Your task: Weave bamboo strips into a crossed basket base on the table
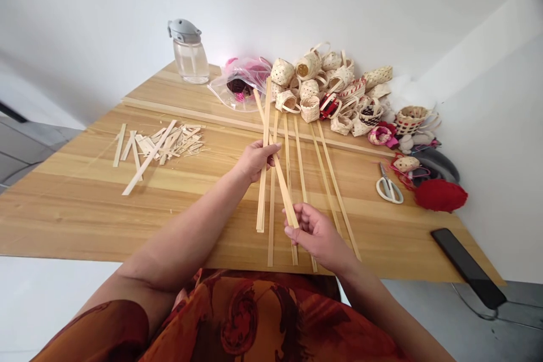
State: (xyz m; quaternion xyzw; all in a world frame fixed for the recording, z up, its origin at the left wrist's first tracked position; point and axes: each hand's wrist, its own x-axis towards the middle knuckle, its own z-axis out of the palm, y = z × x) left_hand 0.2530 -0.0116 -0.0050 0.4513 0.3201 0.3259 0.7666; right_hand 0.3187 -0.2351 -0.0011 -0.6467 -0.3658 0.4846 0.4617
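Pinching the near end of a slanting strip (pixel 283 189), the right hand (pixel 316 233) is hovering over loose strips (pixel 335 181); ahead of it, the left hand (pixel 255 159) is clasping a strip bundle (pixel 261 198); beyond both grips, small baskets (pixel 309 89) are sitting heaped.
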